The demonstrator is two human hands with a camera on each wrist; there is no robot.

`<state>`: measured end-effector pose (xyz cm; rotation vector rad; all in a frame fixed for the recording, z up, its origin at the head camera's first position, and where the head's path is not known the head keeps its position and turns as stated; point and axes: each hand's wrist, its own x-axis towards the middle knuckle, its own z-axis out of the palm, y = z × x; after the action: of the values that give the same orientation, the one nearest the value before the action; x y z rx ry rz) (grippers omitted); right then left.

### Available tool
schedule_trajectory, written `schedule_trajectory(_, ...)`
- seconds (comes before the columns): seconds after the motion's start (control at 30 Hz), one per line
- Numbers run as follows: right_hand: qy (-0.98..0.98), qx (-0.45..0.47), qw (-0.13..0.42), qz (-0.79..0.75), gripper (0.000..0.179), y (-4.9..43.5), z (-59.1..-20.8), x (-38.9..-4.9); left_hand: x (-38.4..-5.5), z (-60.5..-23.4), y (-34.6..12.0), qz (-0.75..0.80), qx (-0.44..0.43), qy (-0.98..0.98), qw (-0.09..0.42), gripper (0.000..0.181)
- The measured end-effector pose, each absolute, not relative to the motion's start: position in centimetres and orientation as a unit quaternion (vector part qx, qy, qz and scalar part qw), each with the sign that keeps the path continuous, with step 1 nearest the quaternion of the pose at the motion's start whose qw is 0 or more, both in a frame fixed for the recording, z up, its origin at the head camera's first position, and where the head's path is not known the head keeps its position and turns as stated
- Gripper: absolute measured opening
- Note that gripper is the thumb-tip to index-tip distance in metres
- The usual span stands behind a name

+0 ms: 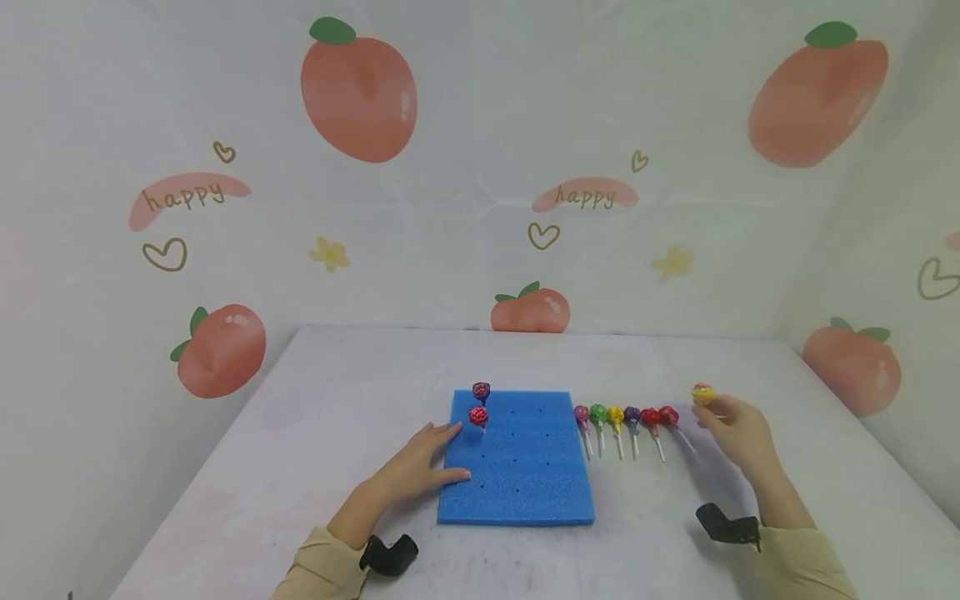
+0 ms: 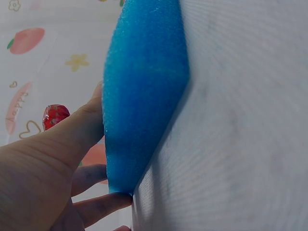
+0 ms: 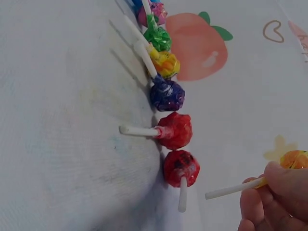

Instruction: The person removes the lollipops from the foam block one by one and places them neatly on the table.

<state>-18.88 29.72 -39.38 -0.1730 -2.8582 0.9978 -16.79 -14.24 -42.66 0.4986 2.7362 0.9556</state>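
A blue foam board (image 1: 525,492) dotted with small holes lies on the table. Two lollipops stand upright in its left part: a dark red one (image 1: 481,391) at the back and a red one (image 1: 478,416) in front of it. My left hand (image 1: 412,467) rests on the board's left edge, thumb and fingers spread. To the right, my right hand (image 1: 738,429) pinches a yellow lollipop (image 1: 702,393) just below its candy, above the table. In the right wrist view its white stick (image 3: 226,191) points away from the fingers.
Right of the board, several lollipops lie in a row: pink (image 1: 582,412), green (image 1: 598,413), yellow (image 1: 616,415), purple (image 1: 632,414) and two red ones, including the end one (image 1: 669,416). A printed cloth backdrop (image 1: 465,250) rises behind the table (image 1: 360,358).
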Motion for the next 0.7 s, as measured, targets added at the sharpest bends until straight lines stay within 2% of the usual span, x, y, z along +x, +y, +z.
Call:
schedule_trajectory(0.17,-0.938,-0.085,0.029,0.336,0.048,29.9,-39.6,-19.0,-16.7,-42.4,-14.3,0.326,0.165,0.924,0.108,0.076)
schedule_trajectory(0.4,-0.942,-0.067,0.041,0.326,0.043,30.4,-40.0,-19.1,-16.6,-42.3,-14.3,0.327,0.162,0.924,0.112,0.076)
schedule_trajectory(0.7,-0.947,-0.067,0.000,0.313,0.050,31.3,-40.5,-19.7,-16.7,-42.3,-14.3,0.325,0.165,0.925,0.110,0.076)
